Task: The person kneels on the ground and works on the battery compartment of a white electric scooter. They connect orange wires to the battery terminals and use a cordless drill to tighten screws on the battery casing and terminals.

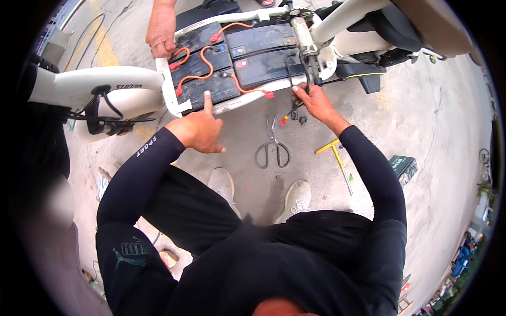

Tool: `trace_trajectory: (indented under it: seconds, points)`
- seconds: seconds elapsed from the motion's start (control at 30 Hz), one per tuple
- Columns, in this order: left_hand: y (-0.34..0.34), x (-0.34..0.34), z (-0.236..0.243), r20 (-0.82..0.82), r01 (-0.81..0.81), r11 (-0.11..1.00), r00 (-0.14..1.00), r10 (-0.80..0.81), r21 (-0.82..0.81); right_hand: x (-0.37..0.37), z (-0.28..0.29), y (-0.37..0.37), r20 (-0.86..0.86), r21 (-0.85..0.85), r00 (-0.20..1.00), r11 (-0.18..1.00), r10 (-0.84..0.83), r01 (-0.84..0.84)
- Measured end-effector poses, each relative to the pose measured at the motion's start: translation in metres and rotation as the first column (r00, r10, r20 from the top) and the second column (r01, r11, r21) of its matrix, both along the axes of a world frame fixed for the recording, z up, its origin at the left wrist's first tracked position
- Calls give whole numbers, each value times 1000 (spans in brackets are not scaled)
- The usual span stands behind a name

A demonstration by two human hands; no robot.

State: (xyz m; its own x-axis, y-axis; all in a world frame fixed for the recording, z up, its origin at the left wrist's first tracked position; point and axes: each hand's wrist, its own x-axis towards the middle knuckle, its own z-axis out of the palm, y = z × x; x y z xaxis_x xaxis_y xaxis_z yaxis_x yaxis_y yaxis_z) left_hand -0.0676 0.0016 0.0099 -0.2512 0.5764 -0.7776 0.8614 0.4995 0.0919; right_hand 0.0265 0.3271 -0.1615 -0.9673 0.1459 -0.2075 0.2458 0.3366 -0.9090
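Several black batteries (pixel 219 87) lie side by side in the white frame (pixel 229 107) of an electric two-wheeler. Orange wires (pixel 211 63) with red ends run between them. My left hand (pixel 197 130) is open, its index finger stretched out to the near left battery and its thumb apart. At the near right of the battery bay, my right hand (pixel 316 104) pinches a black cable (pixel 290 73). Loose wire ends with red and yellow connectors (pixel 285 120) hang below it. Another person's hand (pixel 161 31) rests at the bay's far left corner.
Black-handled scissors (pixel 272 150) lie on the concrete before my shoes (pixel 296 197). Right of them lies a yellow-handled T-shaped tool (pixel 333 147), with a dark green box (pixel 404 167) farther right. The vehicle's white front part (pixel 121 79) extends left.
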Motion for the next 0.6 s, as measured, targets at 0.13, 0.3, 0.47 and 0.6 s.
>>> trace_trajectory:
  seconds: [0.13,0.3,0.47,0.6]
  points:
    - [22,6,-6,-14,52,992,998,-54,-112,9,-3,6,28,-62,1000,998,-10,11]
    - [14,-4,14,-53,-48,999,997,49,22,28,52,2,214,-388,973,922,85,5]
    - [16,-18,16,-103,-30,983,993,50,183,31,58,18,217,-409,968,912,123,-24]
    - [15,-17,3,-191,5,965,980,47,264,25,71,5,234,-382,967,924,102,-5]
